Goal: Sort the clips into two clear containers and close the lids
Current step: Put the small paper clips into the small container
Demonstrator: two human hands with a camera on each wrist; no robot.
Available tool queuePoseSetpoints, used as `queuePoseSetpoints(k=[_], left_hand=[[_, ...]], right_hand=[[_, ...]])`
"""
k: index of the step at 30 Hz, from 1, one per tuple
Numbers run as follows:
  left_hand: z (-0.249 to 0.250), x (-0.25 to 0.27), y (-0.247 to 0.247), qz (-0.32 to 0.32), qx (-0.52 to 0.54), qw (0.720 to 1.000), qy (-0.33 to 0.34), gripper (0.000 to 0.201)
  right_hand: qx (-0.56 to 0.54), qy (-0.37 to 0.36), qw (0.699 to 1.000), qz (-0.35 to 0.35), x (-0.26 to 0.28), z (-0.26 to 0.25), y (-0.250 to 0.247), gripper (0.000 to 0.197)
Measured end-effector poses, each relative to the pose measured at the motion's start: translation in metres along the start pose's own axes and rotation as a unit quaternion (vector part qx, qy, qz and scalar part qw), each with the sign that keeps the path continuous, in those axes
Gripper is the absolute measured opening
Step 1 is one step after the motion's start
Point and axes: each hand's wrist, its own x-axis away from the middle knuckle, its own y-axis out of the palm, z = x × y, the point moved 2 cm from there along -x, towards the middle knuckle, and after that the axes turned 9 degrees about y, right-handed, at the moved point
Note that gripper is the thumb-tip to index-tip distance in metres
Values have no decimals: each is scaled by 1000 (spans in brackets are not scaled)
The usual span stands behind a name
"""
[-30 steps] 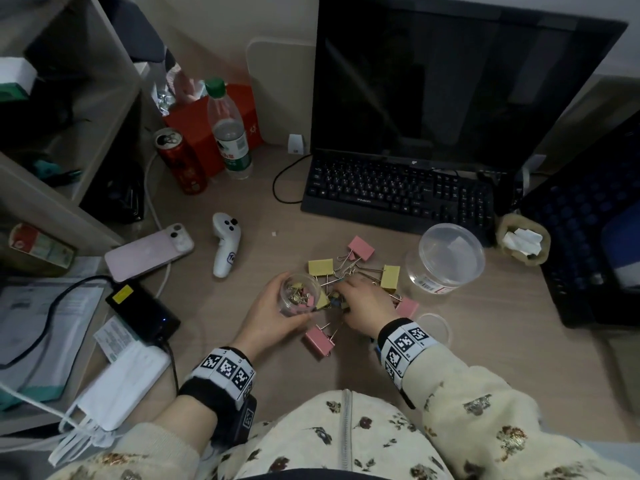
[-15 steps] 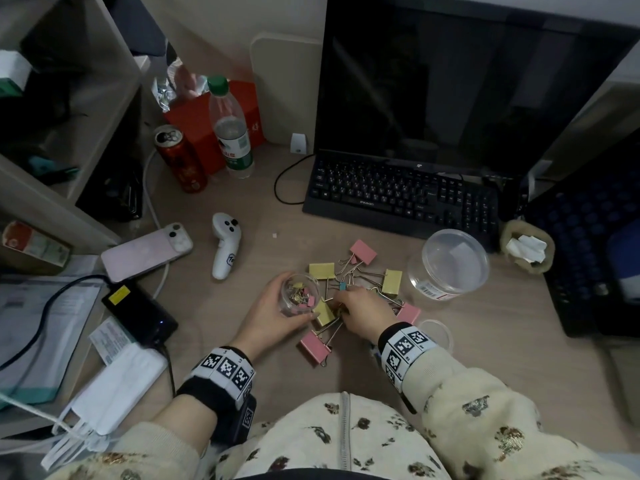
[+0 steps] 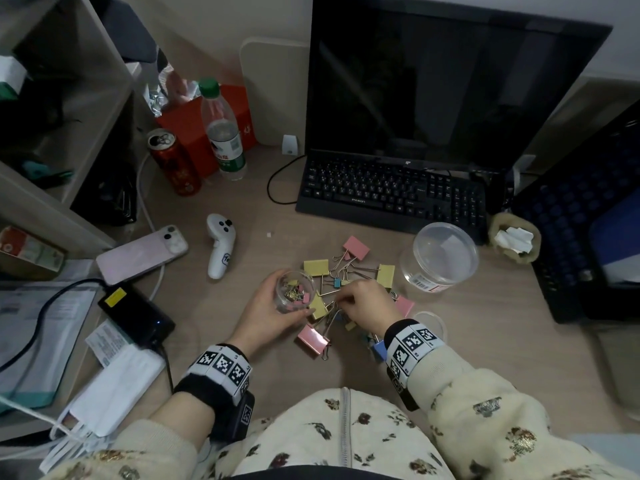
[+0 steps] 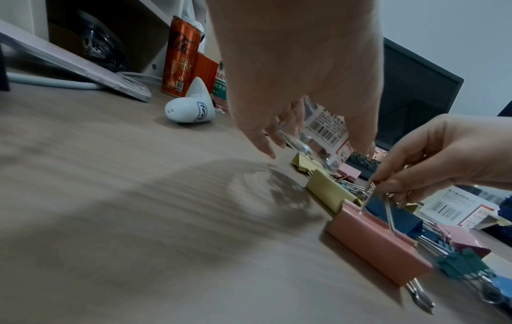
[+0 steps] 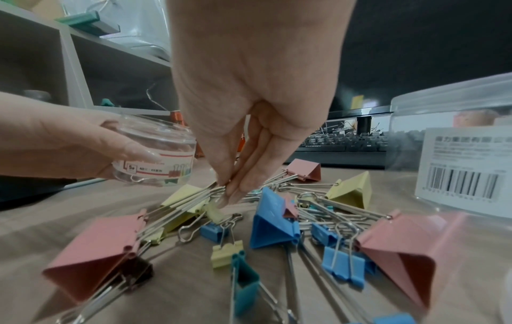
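Gripping a small jar [image 3: 294, 294] left of the clips [image 3: 346, 289], the left hand [image 3: 273, 317] holds it tilted; the right hand [image 3: 367, 303] pinches wire handles in the pile.

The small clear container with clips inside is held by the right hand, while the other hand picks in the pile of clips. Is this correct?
Not quite: the left hand holds the small clear container, as the head view shows. The right hand is the one picking in the pile of clips on the desk.
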Motion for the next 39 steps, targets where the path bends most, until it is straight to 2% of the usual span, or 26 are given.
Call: queuePoseSetpoints(k=[4, 9, 14, 17, 19, 23, 25, 27, 29, 34, 39], left_hand=[[9, 2, 0, 7, 16, 1000, 3, 81], [10, 8, 0, -7, 24, 1000, -6, 88], [10, 11, 6, -11, 32, 999, -13, 92], [12, 12, 8, -19, 28, 999, -18, 100], [13, 13, 9, -19, 24, 999, -20, 95], [13, 16, 8, -17, 7, 1000, -11, 90], [12, 17, 6, -12, -2, 1000, -11, 89], [13, 19, 6, -11, -6, 1000, -8, 89], [16, 21, 6, -12, -4, 1000, -7, 90], [15, 26, 8, -7, -4, 1000, -16, 99], [14, 27, 8, -5, -1, 1000, -22, 103]], right_hand=[[-11, 12, 1000, -19, 9, -1, -5, 21], [38, 66, 990, -120, 19, 4, 1, 21], [54, 83, 981, -166, 33, 8, 10, 24], [73, 65, 973, -208, 38, 10, 11, 25], [66, 57, 978, -191, 38, 12, 9, 25], [36, 36, 997, -54, 32, 8, 4, 24], [39, 18, 999, -23, 28, 2, 7, 38], [78, 19, 996, -29, 25, -3, 14, 53], [134, 19, 990, -32, 24, -9, 25, 56], [170, -4, 985, -15, 23, -14, 44, 41], [162, 2, 986, -36, 25, -11, 40, 32]])
